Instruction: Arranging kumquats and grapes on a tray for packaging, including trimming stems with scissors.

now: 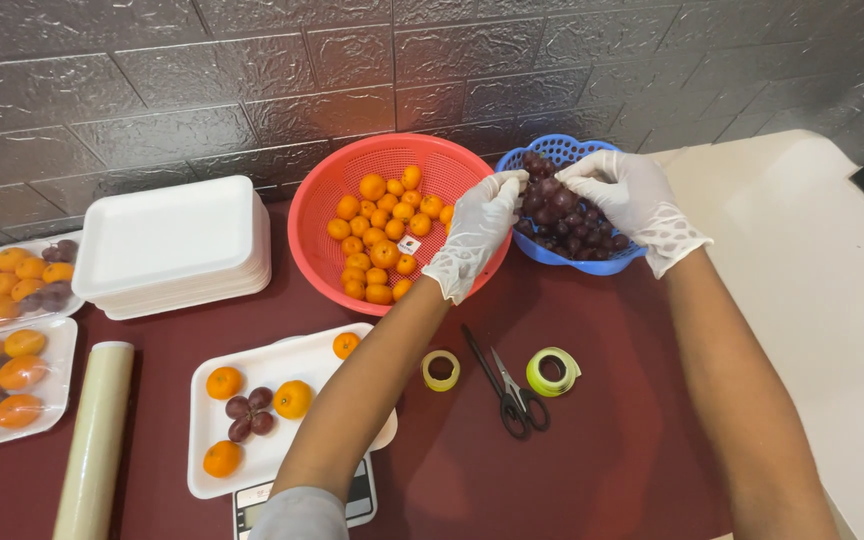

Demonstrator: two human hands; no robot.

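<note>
Both my hands wear white gloves and reach over a blue basket [562, 152] full of dark purple grapes [570, 218]. My left hand [477, 232] pinches at the bunch's left side, its fingertips closed on grapes. On the right side of the bunch, my right hand [632, 200] also grips grapes with its fingers closed. Left of the blue basket stands a red basket [324, 200] holding several small oranges [384, 235]. Under my left forearm a white foam tray [214, 440] sits on a scale [252, 505] with oranges and a few grapes on it.
A stack of white foam trays [167, 245] lies at the left. Two wrapped trays of fruit [7, 340] sit at the far left beside a cling film roll [94, 440]. Scissors [507, 385], a yellow tape roll [440, 370] and a green tape roll [552, 371] lie on the maroon table.
</note>
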